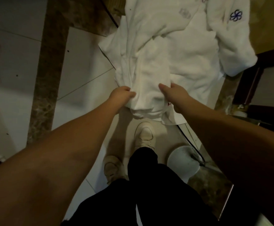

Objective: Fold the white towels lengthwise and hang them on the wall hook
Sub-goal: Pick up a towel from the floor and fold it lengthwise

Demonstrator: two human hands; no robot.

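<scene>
white towel [147,88] bunched, left hand [120,95] and right hand [175,93] both grasping it.

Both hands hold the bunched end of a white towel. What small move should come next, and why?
Probably draw the left hand and right hand apart to spread the white towel: its near end hangs bunched between them, not yet a flat lengthwise fold.

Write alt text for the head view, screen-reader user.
Both hands, left hand and right hand, grip the near end of a bunched white towel that hangs down off a counter. A second towel with a blue flower logo lies beside it.
</scene>
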